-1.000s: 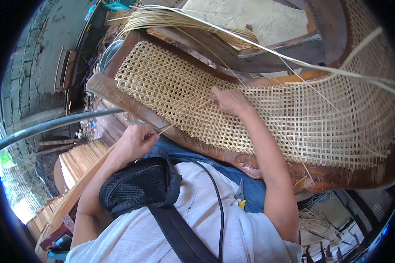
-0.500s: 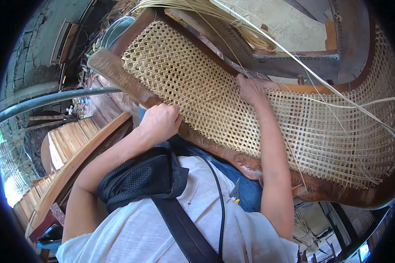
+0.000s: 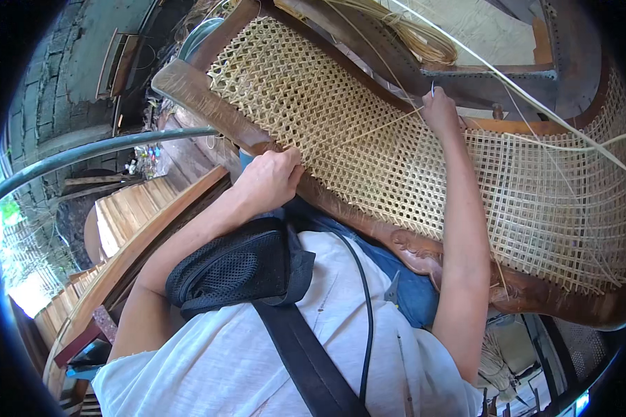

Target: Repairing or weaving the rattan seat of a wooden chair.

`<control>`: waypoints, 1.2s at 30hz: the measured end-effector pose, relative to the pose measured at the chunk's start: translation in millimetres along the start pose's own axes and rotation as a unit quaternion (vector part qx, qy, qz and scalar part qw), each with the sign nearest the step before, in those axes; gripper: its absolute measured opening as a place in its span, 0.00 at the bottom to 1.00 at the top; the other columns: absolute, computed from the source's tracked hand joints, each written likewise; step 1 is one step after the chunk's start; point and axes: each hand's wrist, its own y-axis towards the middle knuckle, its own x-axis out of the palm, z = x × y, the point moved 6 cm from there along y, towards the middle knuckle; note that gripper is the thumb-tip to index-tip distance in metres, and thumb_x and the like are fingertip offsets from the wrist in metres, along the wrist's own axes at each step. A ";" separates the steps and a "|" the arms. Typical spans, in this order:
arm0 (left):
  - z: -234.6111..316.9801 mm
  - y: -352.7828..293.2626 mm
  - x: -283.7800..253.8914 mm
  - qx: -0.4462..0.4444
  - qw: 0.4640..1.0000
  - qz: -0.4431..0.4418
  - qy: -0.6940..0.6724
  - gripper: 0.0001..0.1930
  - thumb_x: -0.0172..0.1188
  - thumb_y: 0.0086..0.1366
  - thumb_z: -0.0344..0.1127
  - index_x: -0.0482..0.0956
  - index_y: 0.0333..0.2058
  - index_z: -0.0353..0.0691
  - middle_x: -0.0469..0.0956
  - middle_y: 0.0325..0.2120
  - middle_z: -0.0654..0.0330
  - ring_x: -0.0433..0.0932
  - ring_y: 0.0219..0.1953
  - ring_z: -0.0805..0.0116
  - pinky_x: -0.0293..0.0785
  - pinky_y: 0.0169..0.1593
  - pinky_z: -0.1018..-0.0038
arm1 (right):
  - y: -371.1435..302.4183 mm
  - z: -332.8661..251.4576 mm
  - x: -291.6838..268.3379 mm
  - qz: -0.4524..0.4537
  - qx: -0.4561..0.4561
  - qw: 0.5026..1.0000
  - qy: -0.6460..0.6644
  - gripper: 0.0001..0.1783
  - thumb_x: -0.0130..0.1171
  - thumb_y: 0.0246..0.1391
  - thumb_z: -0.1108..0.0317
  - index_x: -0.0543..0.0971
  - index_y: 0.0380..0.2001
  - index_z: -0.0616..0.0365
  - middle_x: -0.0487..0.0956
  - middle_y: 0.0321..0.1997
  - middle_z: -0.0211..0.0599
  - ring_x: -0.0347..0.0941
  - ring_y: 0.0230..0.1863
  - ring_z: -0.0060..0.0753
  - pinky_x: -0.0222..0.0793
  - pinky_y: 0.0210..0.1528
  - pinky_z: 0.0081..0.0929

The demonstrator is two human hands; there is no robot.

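A woven cane panel in a dark carved wooden frame lies across my lap. My left hand is closed at the near edge of the frame, fingers pressed against the weave. My right hand is raised at the panel's far edge and pinches a thin cane strand that runs taut across the weave toward my left hand. Loose cane strips trail over the right part of the panel.
A bundle of cane strips lies beyond the frame on more dark furniture. A grey curved pipe crosses the left. Wooden slatted pieces and a long plank sit below it. A black bag hangs on my chest.
My right hand has moved up from the middle of the weave to the far edge, pulling the strand taut. My left hand has come up from beside the frame to its near edge.
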 end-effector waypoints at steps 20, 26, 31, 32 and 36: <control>4.8 -4.8 -27.1 0.054 0.992 -0.044 -0.110 0.07 0.57 0.61 0.31 0.74 0.27 0.33 0.74 0.17 0.46 0.77 0.23 0.46 0.72 0.29 0.59 | -23.6 -17.7 7.2 -0.069 0.057 0.995 -0.041 0.16 0.55 0.59 0.55 0.78 0.40 0.56 0.80 0.46 0.50 0.74 0.51 0.54 0.68 0.50 0.50; 86.2 71.3 -89.0 0.085 0.992 -0.060 0.072 0.20 0.56 0.66 0.48 0.79 0.26 0.34 0.77 0.20 0.46 0.80 0.27 0.49 0.77 0.36 0.59 | -24.3 -0.9 6.8 -0.054 0.081 0.995 -0.036 0.18 0.55 0.58 0.53 0.78 0.39 0.58 0.80 0.43 0.53 0.75 0.48 0.57 0.68 0.49 0.49; 75.6 158.3 19.1 0.124 0.988 0.012 -0.090 0.17 0.51 0.70 0.42 0.81 0.33 0.32 0.80 0.26 0.48 0.79 0.28 0.59 0.75 0.36 0.63 | -15.7 4.2 -15.3 0.033 0.074 0.995 0.055 0.22 0.53 0.58 0.49 0.81 0.38 0.59 0.81 0.36 0.56 0.79 0.42 0.56 0.71 0.43 0.48; 68.7 167.8 40.0 0.120 0.989 0.009 -0.085 0.17 0.51 0.70 0.42 0.81 0.33 0.32 0.80 0.26 0.48 0.79 0.28 0.59 0.75 0.36 0.63 | -17.0 0.5 -26.2 0.042 0.054 0.992 0.103 0.22 0.54 0.58 0.50 0.81 0.36 0.60 0.81 0.35 0.56 0.79 0.41 0.56 0.71 0.42 0.46; 76.6 163.5 50.4 0.021 0.902 -0.076 -0.424 0.16 0.55 0.69 0.44 0.83 0.37 0.36 0.79 0.27 0.63 0.74 0.28 0.72 0.72 0.33 0.72 | -48.4 -36.5 -74.4 -0.004 0.070 0.961 0.267 0.23 0.55 0.58 0.50 0.80 0.36 0.63 0.82 0.35 0.54 0.79 0.40 0.55 0.71 0.42 0.44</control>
